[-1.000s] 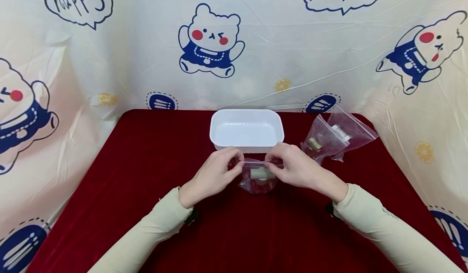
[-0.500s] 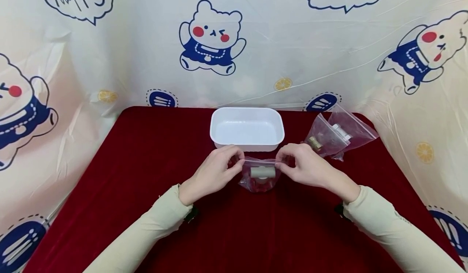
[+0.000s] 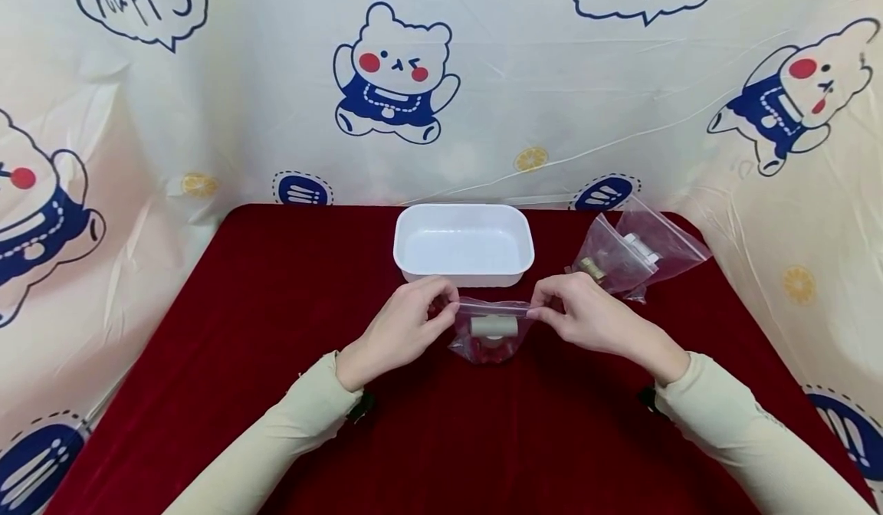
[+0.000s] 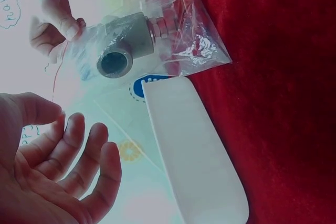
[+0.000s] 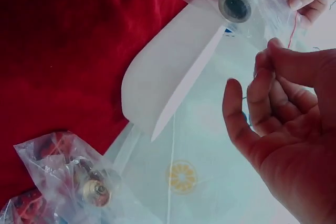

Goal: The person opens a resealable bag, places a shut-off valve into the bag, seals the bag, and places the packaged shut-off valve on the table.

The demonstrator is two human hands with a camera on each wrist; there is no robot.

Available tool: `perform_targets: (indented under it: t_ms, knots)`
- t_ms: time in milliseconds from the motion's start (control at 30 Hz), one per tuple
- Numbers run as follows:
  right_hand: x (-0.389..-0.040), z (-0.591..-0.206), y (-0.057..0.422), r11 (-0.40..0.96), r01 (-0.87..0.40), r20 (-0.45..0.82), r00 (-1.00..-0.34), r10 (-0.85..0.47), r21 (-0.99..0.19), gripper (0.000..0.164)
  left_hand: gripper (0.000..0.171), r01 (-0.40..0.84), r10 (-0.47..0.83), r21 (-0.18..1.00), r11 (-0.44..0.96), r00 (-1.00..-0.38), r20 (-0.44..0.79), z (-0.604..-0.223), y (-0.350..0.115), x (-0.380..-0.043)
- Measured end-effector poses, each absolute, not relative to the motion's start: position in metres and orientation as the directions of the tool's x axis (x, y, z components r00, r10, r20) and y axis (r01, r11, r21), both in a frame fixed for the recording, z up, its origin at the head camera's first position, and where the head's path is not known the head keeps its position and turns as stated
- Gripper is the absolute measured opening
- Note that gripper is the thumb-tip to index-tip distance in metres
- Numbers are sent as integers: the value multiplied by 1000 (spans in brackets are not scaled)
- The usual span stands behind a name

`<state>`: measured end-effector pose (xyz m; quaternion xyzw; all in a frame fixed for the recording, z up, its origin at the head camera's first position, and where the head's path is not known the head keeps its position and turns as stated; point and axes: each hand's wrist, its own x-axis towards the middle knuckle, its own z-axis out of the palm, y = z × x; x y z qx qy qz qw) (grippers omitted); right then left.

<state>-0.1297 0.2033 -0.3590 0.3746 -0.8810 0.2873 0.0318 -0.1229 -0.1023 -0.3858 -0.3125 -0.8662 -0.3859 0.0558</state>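
Observation:
Between my two hands hangs a clear zip-lock bag (image 3: 483, 350), stretched along its top strip. Inside it is a grey pipe tee (image 4: 126, 43) with a metal threaded end, its round opening facing the left wrist camera. My left hand (image 3: 414, 319) pinches the bag's left top corner between thumb and forefinger. At the opposite corner my right hand (image 3: 586, 312) pinches the strip the same way. In the left wrist view, the other fingers of my left hand are loosely curved away from the bag.
Just behind the bag stands a white rectangular tub (image 3: 464, 277). At the back right, one clear bag (image 3: 624, 250) holds a brass fitting (image 3: 592, 269) and another holds a white piece (image 3: 641, 247). Dark red cloth (image 3: 290, 270) covers the table; a printed curtain (image 3: 510, 63) surrounds it.
My right hand has slid rightward along the bag's top strip, from near its middle to the right corner. The left hand has kept its pinch at the left corner.

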Motion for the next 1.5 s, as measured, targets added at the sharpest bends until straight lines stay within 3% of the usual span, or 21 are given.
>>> perform_targets:
  t_ms: [300,533,900,1167,1500]
  knots:
    - [-131,-354,192,571,-666,236,-725,-647,-480,12,6,588,487,630,506,-799,354,-385,-103,-121]
    - [-134,-352,175,525,-722,276,-672,-687,-452,15,5,589,476,635,500,-800,366,-386,-104,-120]
    - [-135,-349,163,497,-736,289,-653,-700,-460,10,6,589,482,641,493,-798,362,-386,-101,-120]
    - [-137,-349,151,444,-793,294,-580,-760,-417,13,6,605,491,627,491,-787,374,-385,-101,-120]
    - [-133,-346,148,497,-776,270,-611,-744,-388,8,5,607,486,623,494,-787,381,-385,-102,-121]
